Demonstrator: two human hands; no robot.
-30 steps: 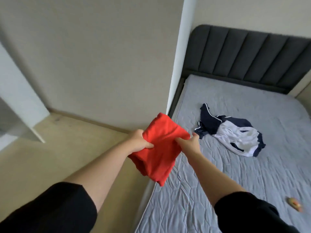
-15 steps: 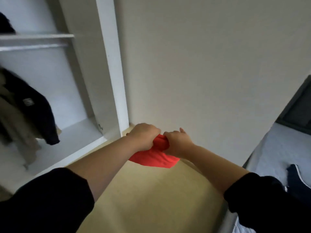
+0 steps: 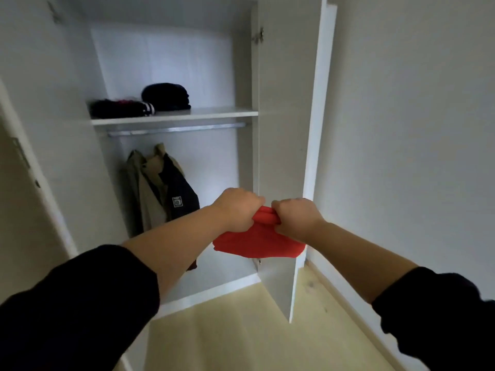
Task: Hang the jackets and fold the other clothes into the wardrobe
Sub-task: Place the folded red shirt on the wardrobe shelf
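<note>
1. The person's left hand (image 3: 238, 210) and right hand (image 3: 296, 219) are side by side, knuckles up, both clenched round the top edge of a folded red cloth garment (image 3: 257, 242).
2. The red garment hangs below the two fists, held in the air in front of the open white wardrobe (image 3: 160, 57), near its right side and above its bottom board.
3. The wardrobe's right door (image 3: 281, 116) stands open just behind the right hand.
4. On the white shelf (image 3: 174, 117) lie a folded dark navy garment (image 3: 166, 96) and, to its left, a dark bundle with a striped edge (image 3: 120, 108).
5. Under the shelf runs a metal rail (image 3: 176, 129); below it hang a beige jacket (image 3: 142, 188) and a navy jacket (image 3: 179, 194), touching.
6. Both forearms are bare, with black sleeves (image 3: 67, 303) pushed up.
</note>
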